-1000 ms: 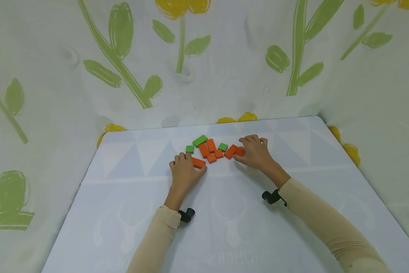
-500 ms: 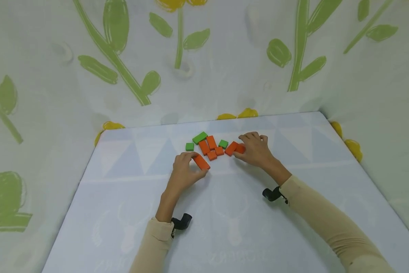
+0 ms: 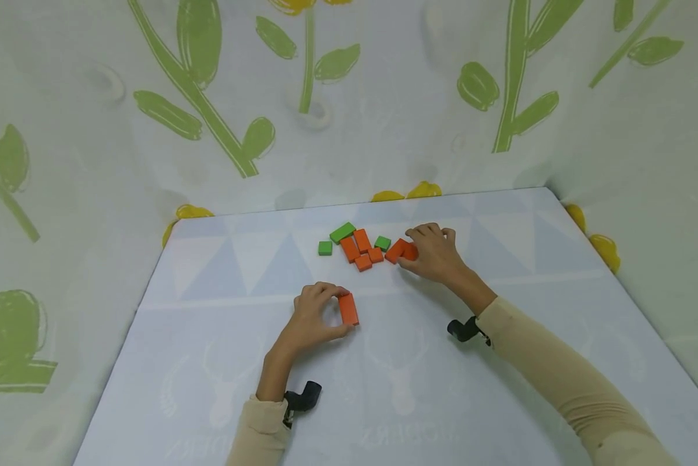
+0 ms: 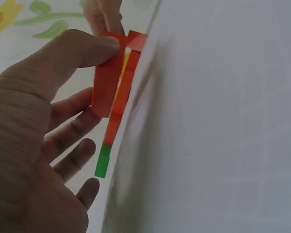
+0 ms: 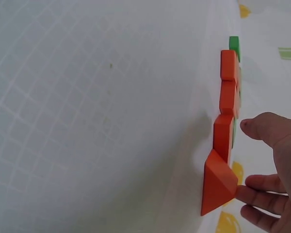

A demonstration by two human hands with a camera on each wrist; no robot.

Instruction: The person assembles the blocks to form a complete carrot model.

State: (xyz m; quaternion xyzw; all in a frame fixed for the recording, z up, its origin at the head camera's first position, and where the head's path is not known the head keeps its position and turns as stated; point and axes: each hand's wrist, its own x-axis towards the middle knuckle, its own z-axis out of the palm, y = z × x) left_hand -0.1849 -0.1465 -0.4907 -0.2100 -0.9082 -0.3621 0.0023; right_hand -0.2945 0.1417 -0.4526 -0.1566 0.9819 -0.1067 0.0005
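Note:
My left hand (image 3: 309, 320) pinches an orange rectangular block (image 3: 349, 310) between thumb and fingers, nearer me than the other blocks. In the left wrist view the thumb lies on one end of this block, and the remaining fingers are spread apart. My right hand (image 3: 438, 257) hovers at the right end of the block group. Beneath its fingers is an orange wedge-shaped block (image 5: 219, 185) standing on the table, fingertips right at its edge. The right thumb is held apart from it. Another orange block (image 3: 396, 250) lies against the wedge.
Several orange blocks (image 3: 349, 249) cluster at the far middle of the white patterned table (image 3: 395, 362). Around them lie a long green block (image 3: 342, 232) and small green blocks (image 3: 325, 248). A flower-printed curtain (image 3: 384, 142) rises behind the table's far edge.
My left hand has drawn the orange rectangular block away from the group toward me, turning it more upright in view. The right hand stays in about the same place.

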